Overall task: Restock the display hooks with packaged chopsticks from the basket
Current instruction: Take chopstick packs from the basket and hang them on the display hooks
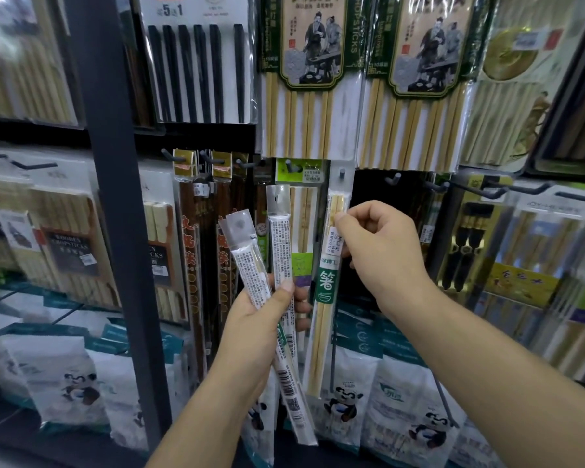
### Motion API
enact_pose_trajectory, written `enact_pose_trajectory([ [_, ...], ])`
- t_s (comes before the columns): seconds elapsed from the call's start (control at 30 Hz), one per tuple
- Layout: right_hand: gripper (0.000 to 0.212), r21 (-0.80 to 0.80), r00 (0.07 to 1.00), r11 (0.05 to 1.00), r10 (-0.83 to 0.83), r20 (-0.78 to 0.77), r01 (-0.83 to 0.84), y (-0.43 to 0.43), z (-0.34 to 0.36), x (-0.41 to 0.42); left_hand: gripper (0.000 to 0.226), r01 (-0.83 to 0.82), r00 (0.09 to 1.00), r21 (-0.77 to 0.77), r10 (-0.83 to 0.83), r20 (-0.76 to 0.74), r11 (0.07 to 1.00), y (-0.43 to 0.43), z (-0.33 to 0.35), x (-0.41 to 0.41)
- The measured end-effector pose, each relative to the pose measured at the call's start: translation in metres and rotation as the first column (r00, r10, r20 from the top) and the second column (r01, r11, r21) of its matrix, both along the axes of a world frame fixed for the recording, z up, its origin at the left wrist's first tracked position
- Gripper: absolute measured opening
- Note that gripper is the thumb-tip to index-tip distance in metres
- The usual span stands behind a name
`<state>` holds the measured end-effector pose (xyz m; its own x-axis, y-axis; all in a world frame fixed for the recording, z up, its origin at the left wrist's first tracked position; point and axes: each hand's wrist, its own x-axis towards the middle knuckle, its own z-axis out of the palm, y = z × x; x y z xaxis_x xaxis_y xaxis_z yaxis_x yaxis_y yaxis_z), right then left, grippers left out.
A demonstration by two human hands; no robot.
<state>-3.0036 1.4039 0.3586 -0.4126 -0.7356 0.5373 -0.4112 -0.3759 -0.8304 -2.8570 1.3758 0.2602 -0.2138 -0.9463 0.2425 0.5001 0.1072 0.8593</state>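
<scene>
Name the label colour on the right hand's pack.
The label is green with white characters; head view.

A shop — a display wall (372,197) set with metal hooks (394,180) carries row upon row of sealed chopstick packs (303,79), some bearing what look like small price stickers (309,175). Along its bottom edge stand panda-printed bags (343,396) — many alike.

We see a dark display rack (372,187) with a grey upright post (115,197) left of centre. Across the top hang a pack of black chopsticks (196,69) and two green-labelled bamboo packs (309,79). In the middle row, hooks (341,173) carry dark brown pairs (190,265) and a slim green-banded pack (328,285). Just right of it is a bare hook (395,179).
</scene>
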Motion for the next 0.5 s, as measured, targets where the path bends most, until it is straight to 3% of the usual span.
enact_pose_trajectory([
  [0.23, 0.016, 0.021, 1.0, 1.0, -0.008, -0.002, 0.008, -0.0016, -0.0064, -0.0057, 0.027, 0.007, 1.0, -0.061, -0.006, 0.009, 0.998, 0.0024, 0.0044, 0.0023],
  [0.5, 0.019, 0.004, 0.978, 0.99, -0.14, -0.153, 0.143, -0.0005, -0.0102, -0.0096, 0.012, 0.013, 1.0, -0.07, -0.012, 0.02, 0.997, 0.0036, 0.0037, 0.0031],
])
